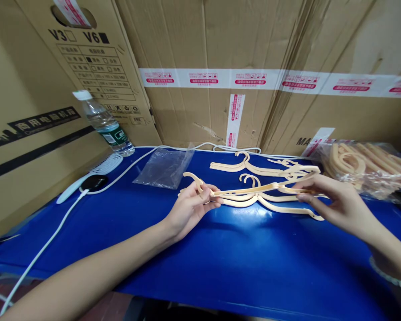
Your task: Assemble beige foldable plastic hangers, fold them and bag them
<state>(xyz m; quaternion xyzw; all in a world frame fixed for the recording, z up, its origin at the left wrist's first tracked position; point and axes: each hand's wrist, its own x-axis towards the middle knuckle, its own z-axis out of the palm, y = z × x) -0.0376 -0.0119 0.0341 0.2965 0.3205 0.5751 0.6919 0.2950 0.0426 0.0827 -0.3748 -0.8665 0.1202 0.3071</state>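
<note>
A cream hanger (243, 191) is being held up over the blue table (187, 276). Its left part is being pinched by the fingers of the left hand (189, 207). Its right part is being gripped by the fingers of the right hand (337, 200). More hangers (227, 167) are being carried by the table just behind, beside a flat clear bag (163, 167).

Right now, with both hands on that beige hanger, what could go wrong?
The held beige hanger could snag the loose hanger it overlaps in view. The left forearm might catch the white cable hanging off the blue table, dragging the black device it plugs into.
</note>
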